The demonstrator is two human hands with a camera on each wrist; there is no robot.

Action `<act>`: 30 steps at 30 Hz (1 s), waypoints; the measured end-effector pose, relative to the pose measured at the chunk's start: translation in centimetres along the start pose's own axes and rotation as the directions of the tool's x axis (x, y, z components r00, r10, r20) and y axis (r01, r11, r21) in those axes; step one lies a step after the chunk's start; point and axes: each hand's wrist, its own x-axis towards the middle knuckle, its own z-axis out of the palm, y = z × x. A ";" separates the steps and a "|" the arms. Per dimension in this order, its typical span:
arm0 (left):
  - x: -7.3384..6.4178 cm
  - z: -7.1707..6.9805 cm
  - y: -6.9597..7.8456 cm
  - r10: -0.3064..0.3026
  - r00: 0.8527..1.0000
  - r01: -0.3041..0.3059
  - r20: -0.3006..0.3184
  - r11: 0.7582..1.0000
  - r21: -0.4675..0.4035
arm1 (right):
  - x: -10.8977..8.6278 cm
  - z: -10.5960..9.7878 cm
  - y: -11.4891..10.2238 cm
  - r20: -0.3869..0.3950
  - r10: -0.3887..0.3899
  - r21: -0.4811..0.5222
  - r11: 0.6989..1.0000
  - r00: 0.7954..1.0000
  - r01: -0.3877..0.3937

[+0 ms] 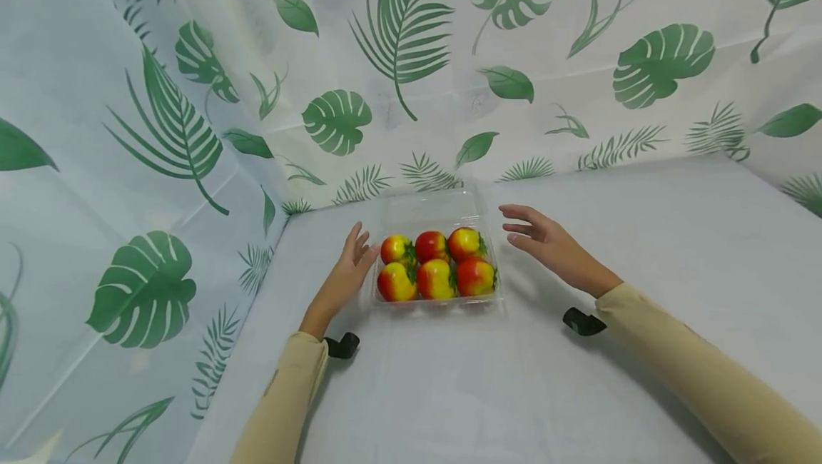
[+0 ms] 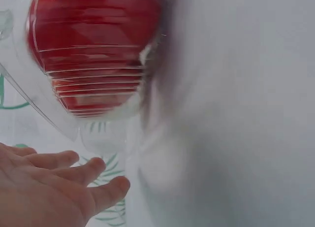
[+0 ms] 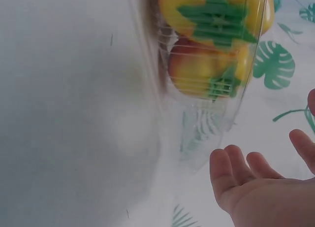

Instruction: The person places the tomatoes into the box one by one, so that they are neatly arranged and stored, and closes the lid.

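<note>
A clear plastic clamshell box (image 1: pixel 439 303) sits on the table with its lid (image 1: pixel 429 208) raised at the back. Two rows of red-and-yellow fruits (image 1: pixel 437 279) with green leafy tops fill it. My left hand (image 1: pixel 347 271) is held beside the box's left side, fingers loosely extended and holding nothing. Off the right side, a small gap away, hovers my right hand (image 1: pixel 546 243), its fingers relaxed and slightly bent. In the left wrist view, a red fruit (image 2: pixel 96 35) shows through the ribbed wall. The right wrist view shows two yellowish fruits (image 3: pixel 206 69) behind clear plastic.
A pale cloth covers the table (image 1: pixel 449 385). White sheeting with green leaf prints (image 1: pixel 401 28) rises behind and at the left. Black wrist mounts (image 1: pixel 583 322) sit under both sleeves.
</note>
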 end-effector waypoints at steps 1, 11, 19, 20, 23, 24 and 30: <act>0.2 -0.1 0.0 0.002 1.000 -0.002 0.006 0.999 -0.036 | 0.2 0.0 0.1 0.007 0.003 0.012 1.000 1.000 -0.003; 3.2 -1.1 -0.6 -0.066 0.992 0.095 0.105 0.949 -0.301 | 3.3 -0.6 1.0 0.093 0.133 0.145 0.979 0.987 -0.145; 5.0 -1.2 -1.9 -0.029 0.975 0.142 0.222 0.845 -0.515 | 5.0 -0.4 2.1 0.145 0.162 0.275 0.941 0.976 -0.197; 5.1 -1.2 -2.0 -0.021 0.974 0.140 0.225 0.837 -0.529 | 5.1 -0.3 2.3 0.149 0.161 0.288 0.937 0.976 -0.199; 5.1 -1.1 -2.5 0.003 0.977 0.121 0.212 0.817 -0.564 | 5.2 -0.1 3.0 0.155 0.147 0.315 0.930 0.977 -0.190; 5.1 -1.1 -2.6 0.009 0.979 0.111 0.203 0.811 -0.574 | 5.2 0.0 3.2 0.154 0.146 0.321 0.928 0.977 -0.190; 5.2 -1.1 -3.3 0.045 0.986 0.062 0.163 0.801 -0.595 | 5.4 0.3 3.8 0.139 0.146 0.337 0.923 0.979 -0.185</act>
